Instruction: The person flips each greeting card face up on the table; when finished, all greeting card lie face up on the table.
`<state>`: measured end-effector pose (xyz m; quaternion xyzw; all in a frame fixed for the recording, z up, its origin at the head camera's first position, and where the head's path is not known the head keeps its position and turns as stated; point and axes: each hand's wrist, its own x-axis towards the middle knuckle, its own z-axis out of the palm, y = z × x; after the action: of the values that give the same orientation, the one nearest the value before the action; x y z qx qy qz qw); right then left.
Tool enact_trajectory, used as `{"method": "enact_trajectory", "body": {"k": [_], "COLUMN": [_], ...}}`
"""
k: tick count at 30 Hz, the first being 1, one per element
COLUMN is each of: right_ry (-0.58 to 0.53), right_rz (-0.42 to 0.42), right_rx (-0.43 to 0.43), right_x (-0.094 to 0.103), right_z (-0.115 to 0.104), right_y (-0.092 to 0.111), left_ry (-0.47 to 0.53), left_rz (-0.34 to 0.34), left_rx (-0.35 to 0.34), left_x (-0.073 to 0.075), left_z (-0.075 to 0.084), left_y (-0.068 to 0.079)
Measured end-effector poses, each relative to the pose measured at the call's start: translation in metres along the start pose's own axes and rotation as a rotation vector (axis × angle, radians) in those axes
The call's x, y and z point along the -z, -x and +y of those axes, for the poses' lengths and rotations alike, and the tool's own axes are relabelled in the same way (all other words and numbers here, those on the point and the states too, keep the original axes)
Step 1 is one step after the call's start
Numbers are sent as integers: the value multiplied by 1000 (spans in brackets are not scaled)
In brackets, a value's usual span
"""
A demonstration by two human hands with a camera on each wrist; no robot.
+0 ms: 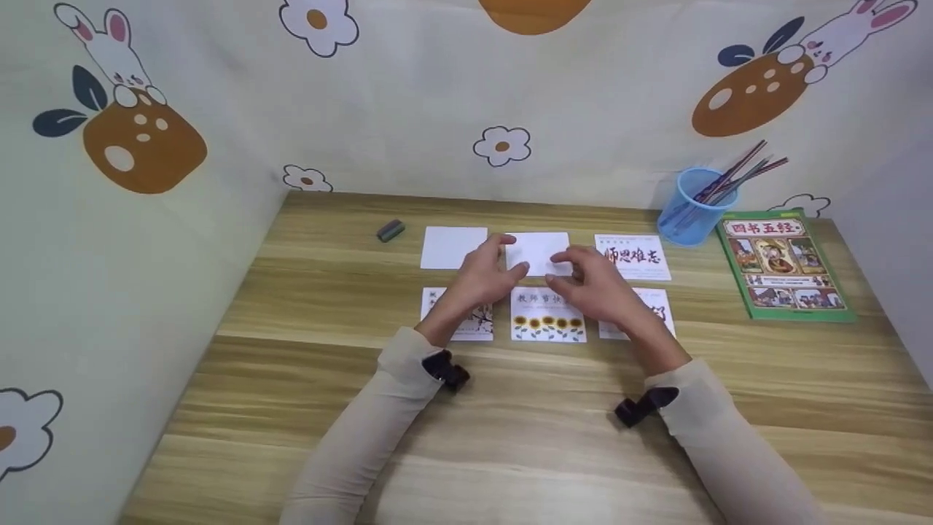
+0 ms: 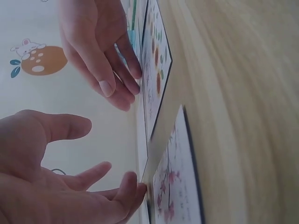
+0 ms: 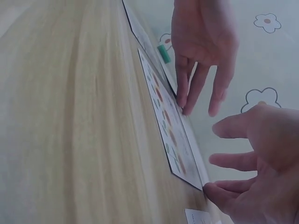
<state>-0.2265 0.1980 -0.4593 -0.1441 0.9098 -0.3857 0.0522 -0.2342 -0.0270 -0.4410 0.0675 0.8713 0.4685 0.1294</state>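
A blank white card (image 1: 536, 251) lies in the middle of the back row. Over its left side is my left hand (image 1: 485, 273), thumb and fingers apart. My right hand (image 1: 594, 284) is at its right side, fingers loosely bent and nothing held. In the wrist views both hands' lower fingertips come down at the card's sides; whether they touch it I cannot tell. A sunflower card (image 1: 548, 327) lies in front. The left forearm partly hides a blossom card (image 1: 477, 327); the right hand and wrist partly cover a lettered card (image 1: 656, 300).
Another blank card (image 1: 448, 246) and a red-lettered card (image 1: 634, 259) flank the back row. Behind them lies a small dark green block (image 1: 391, 230). A blue cup (image 1: 689, 211) with pencils and a green-edged book (image 1: 787, 266) stand at the right. Patterned cloth (image 1: 408, 109) hangs behind the table.
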Motion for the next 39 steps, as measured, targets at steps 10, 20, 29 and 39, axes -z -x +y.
{"method": "enact_trajectory", "body": {"k": [10,20,29,39], "right_ry": [40,45,88,53], "right_rz": [-29,-48,-87,-46], "right_rx": [37,-17,-23,8], "right_x": [-4,-5,-5,-4], "right_z": [-4,-5,-8,-5], "right_y": [2,1,3,3], "left_ry": [146,173,232,599], "left_rz": [13,48,65,131], "left_rx": [14,10,26,12], "left_x": [-1,-1,-1,4], "left_z": [-3,3,-3,-6], "left_y": [-1,2,-3,-11]}}
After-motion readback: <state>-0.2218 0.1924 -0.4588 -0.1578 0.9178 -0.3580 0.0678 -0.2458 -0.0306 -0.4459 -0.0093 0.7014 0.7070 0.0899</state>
